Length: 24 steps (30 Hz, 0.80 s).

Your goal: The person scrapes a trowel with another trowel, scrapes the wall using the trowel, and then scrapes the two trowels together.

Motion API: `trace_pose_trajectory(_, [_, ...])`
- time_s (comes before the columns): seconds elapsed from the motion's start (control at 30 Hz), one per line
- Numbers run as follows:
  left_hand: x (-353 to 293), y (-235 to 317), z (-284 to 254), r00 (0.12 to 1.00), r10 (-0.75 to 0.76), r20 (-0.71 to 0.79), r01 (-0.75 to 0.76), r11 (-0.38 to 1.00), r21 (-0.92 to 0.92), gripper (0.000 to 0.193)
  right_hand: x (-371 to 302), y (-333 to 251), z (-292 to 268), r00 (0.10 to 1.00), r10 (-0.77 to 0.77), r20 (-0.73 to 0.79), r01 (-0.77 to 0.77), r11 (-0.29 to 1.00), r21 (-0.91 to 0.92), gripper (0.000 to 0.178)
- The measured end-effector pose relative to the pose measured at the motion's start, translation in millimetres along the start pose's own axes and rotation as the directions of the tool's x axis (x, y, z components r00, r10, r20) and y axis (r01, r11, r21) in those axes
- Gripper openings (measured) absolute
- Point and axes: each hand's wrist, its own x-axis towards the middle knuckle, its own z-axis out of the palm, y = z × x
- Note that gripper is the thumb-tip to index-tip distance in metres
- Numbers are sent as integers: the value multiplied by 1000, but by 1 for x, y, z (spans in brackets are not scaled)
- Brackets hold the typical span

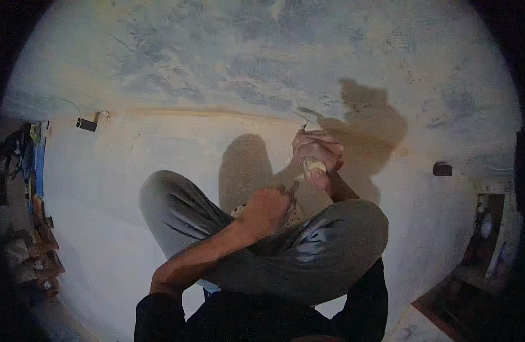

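My right hand [319, 155] is raised close to the patchy wall, above my bent right knee. Its fingers are wrapped round a pale yellowish piece [315, 166] whose kind I cannot make out. A thin dark tip [305, 124] sticks up beyond these fingers. Lower and to the left, my left hand [268, 210] hovers over my lap with its fingers mostly curled and one finger pointing up toward the right hand. What it may hold is hidden. Beside it, a pale thing with dark dots [296, 214] shows between my crossed legs.
My grey-trousered legs [342, 245] are crossed on a white surface. A patchy blue-grey wall [245, 62] rises ahead. Small dark boxes sit at the left [86, 123] and right [442, 169]. Cluttered objects [37, 256] line the far left; an opening [486, 228] is at the right.
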Motion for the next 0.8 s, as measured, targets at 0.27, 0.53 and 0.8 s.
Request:
trace_pose_trajectory(0.27, [14, 2, -11, 946, -305, 108, 273, 573, -772, 66, 0, 20, -14, 992, -44, -119, 106, 804, 585, 35])
trace_pose_trajectory(0.53, [72, 21, -27, 963, -212, 168, -10, -649, -761, 78, 87, -40, -41, 986, 38, 161, -126, 804, 582, 35])
trace_pose_trajectory(0.8, [83, -24, -81, 933, -310, -181, -358, -781, -512, 48, 108, -113, -18, 938, -47, 342, -129, 871, 474, 36])
